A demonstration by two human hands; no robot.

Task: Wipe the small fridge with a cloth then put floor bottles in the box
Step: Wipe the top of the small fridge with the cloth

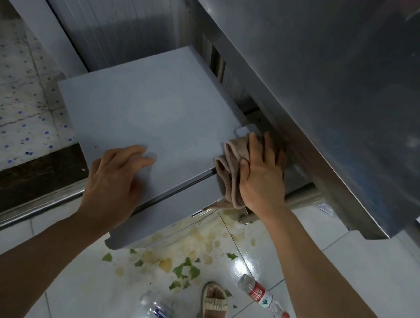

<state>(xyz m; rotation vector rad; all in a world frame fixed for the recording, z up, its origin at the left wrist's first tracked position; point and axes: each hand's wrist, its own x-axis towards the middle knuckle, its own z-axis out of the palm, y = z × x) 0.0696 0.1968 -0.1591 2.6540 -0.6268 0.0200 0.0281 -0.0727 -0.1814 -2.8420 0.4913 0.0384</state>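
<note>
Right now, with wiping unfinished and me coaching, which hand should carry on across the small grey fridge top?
Right hand: it presses the crumpled beige cloth at the small grey fridge's right edge. Left hand rests bare on top.

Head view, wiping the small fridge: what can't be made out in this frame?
- The box: not in view anywhere.
- Fridge front: the steep downward angle hides it; only the top and door edge show.
- Cloth: the part under the right hand is covered.
- Clear bottle: its label is too small and glare-washed to read.
- Red-label bottle: print too small to read.
- Left hand: its palm is hidden.
</note>
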